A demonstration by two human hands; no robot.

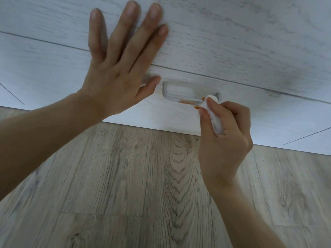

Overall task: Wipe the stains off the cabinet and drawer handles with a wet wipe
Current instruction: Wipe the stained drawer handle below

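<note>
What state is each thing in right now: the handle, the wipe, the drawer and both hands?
Handle: orange stain on its lower edge.
Wet wipe: bunched, orange-smeared, pressed against handle's right end.
Drawer front: closed.
Left hand: flat against the cabinet.
Right hand: gripping wipe.

Even, soft, cool daylight; no glare. Faint shadows under the left hand (116, 68) fingers on the drawer front (232, 51). Wide-angle bending at edges; slight softness throughout.
</note>
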